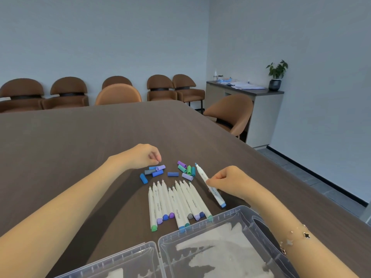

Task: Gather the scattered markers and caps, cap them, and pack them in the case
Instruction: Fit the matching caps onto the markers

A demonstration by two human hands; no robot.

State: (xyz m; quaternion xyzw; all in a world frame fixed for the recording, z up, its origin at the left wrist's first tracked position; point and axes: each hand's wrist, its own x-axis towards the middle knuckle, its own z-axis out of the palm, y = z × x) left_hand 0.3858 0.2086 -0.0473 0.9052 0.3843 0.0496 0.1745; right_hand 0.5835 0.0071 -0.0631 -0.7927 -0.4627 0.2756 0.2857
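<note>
The right hand point(226, 182) is pinching a white marker point(209, 185) printed "marker", its uncapped blue tip pointing away. The left hand point(143, 155) is hovering with fingers curled just above the loose caps point(158, 170); whether it is pinching anything I cannot tell. Between the hands, a row of markers point(176, 203) bearing the same word is lying beyond the open clear case point(230, 212). Bare brown table point(80, 137) is stretching beyond both hands toward brown chairs point(68, 93) lining the pale wall.
</note>
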